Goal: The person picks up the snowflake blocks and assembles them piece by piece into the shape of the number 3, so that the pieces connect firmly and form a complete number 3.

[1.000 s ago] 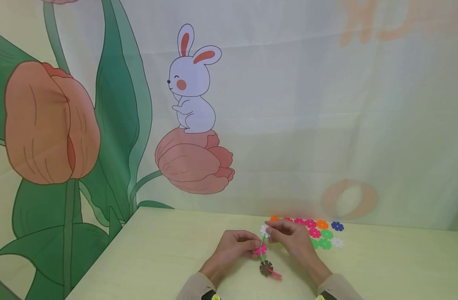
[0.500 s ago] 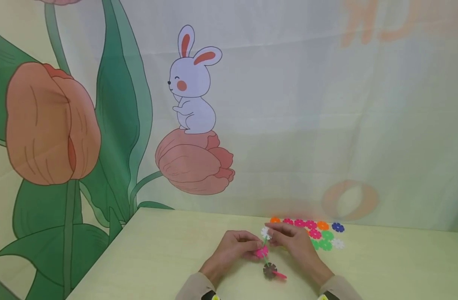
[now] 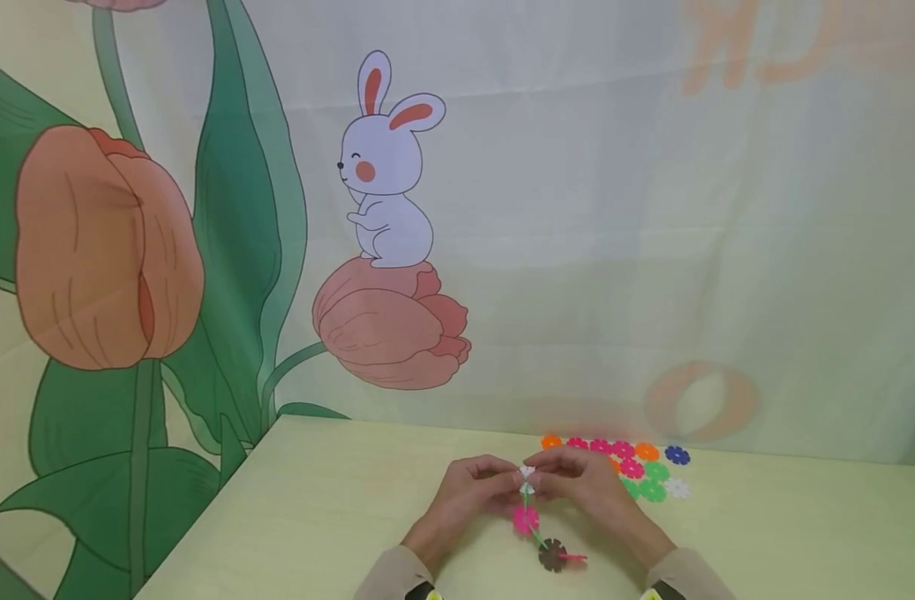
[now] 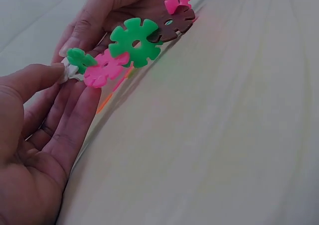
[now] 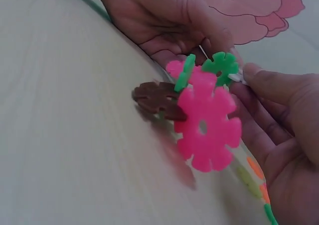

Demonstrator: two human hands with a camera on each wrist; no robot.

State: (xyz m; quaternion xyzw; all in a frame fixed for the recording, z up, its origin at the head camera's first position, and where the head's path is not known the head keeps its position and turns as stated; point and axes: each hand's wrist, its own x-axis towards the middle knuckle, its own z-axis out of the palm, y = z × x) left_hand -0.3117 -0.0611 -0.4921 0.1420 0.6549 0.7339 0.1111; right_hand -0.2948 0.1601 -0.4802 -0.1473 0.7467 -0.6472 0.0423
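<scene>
White disc, one: my left hand (image 3: 468,492) and right hand (image 3: 588,487) both pinched it (image 3: 527,472), its linked chain (image 3: 526,520) trailing near and right.

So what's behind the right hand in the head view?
Pink, orange and green discs peek out past the right hand, lying on the table. Anything fully covered by it can't be seen.

Your left hand (image 3: 469,492) and right hand (image 3: 583,485) flank the disc chain (image 3: 526,520); loose discs (image 3: 632,468) lie behind the right, on the desk (image 3: 330,508).
</scene>
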